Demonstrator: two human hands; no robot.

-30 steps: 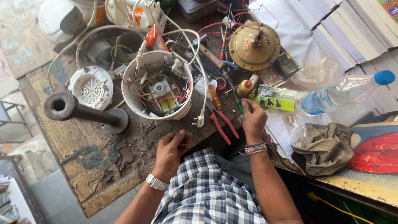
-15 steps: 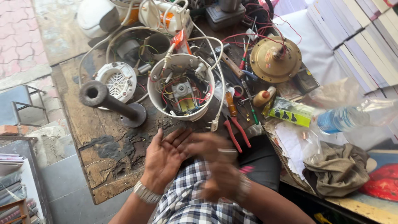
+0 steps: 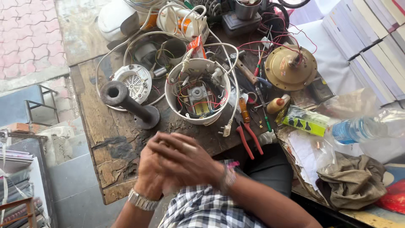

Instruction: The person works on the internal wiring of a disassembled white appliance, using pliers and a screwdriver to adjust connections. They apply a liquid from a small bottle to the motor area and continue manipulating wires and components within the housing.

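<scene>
Hands meet in the lower middle of the frame, above the near edge of the wooden workbench (image 3: pixel 90 126). The right hand (image 3: pixel 185 162) lies across the left hand (image 3: pixel 152 171), palms pressed together; both are blurred, and I cannot tell if something small is between them. A metal watch (image 3: pixel 142 200) sits on the left wrist.

The nearest thing is the opened white appliance housing (image 3: pixel 197 90), just above the hands at the centre of the frame. It is a round plastic shell, stiff but thin, with a small motor and red and yellow wires showing inside. I judge it light and a little fragile: better to take it by the outer rim, not by the loose wires or the white cord with its plug (image 3: pixel 226 126).

Right of it lie red-handled pliers (image 3: pixel 249 137) and an orange-handled screwdriver (image 3: pixel 244 110). A dark pipe-shaped metal part (image 3: pixel 128 103) lies at the left, and a round brass-coloured motor (image 3: pixel 290 67) in the upper right.
</scene>
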